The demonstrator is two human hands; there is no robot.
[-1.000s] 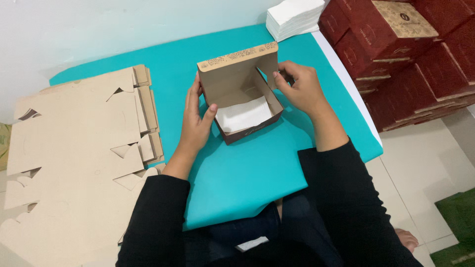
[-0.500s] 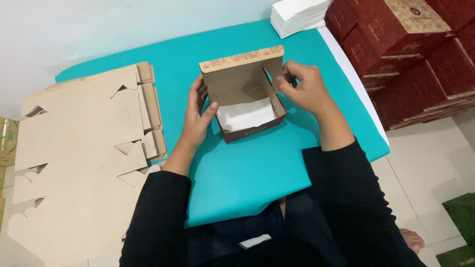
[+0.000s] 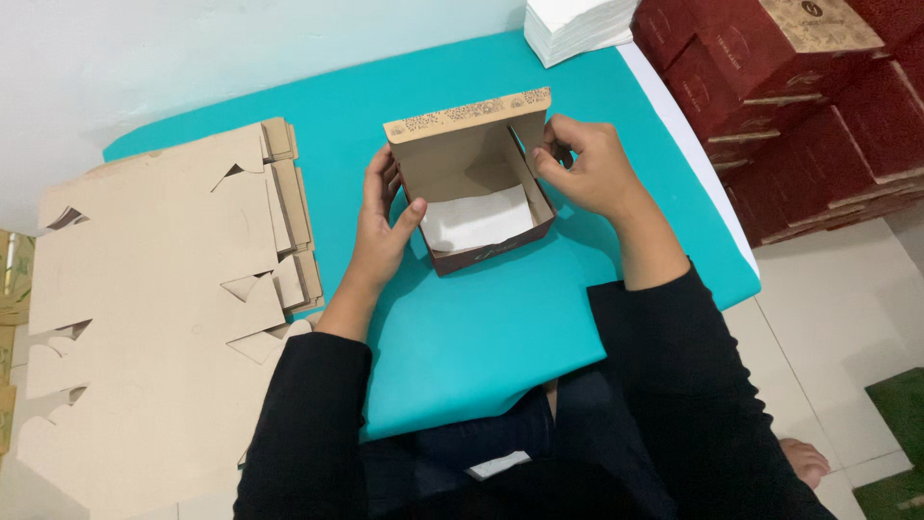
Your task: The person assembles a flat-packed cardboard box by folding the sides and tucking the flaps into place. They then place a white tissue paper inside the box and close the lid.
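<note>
Together, both hands gripped the box (image 3: 474, 185) mid-table.
Left hand (image 3: 383, 223) clasped its left wall; right hand (image 3: 589, 169) pinched the right wall. Brown, lid up, white paper (image 3: 477, 220) inside.

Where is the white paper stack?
In the head view, the white paper stack sits at the far right corner of the teal table, beyond the open box and beside the dark red boxes.
</note>
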